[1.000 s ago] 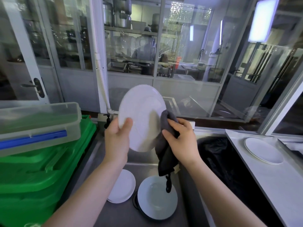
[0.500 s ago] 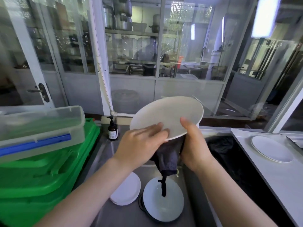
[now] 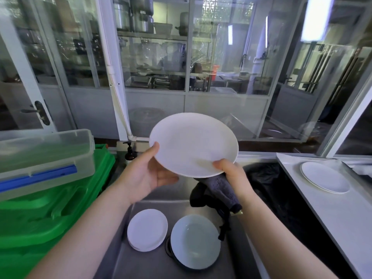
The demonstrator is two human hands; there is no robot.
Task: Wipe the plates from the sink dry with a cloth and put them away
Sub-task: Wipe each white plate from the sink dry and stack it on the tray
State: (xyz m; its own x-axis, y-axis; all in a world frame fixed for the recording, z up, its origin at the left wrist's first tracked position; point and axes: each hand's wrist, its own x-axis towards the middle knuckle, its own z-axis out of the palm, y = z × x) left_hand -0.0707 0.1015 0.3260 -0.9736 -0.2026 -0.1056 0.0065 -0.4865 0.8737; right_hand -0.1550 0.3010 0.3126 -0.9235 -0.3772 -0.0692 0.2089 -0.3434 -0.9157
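The sink [image 3: 181,264] still holds two plate stacks [image 3: 148,230] near the viewer. Above it, the plate [image 3: 193,143] is gripped by the left hand [image 3: 149,174] and right hand [image 3: 231,174] — cloth [image 3: 217,190] bunched under the right. Drying looks finished; next, probably, carry it right to the counter [image 3: 342,214] — beside the dried plate [image 3: 324,179].

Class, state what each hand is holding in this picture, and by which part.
Both hands hold the white plate by its rim: left hand at the left edge, right hand at the near edge, with the grey cloth beneath.
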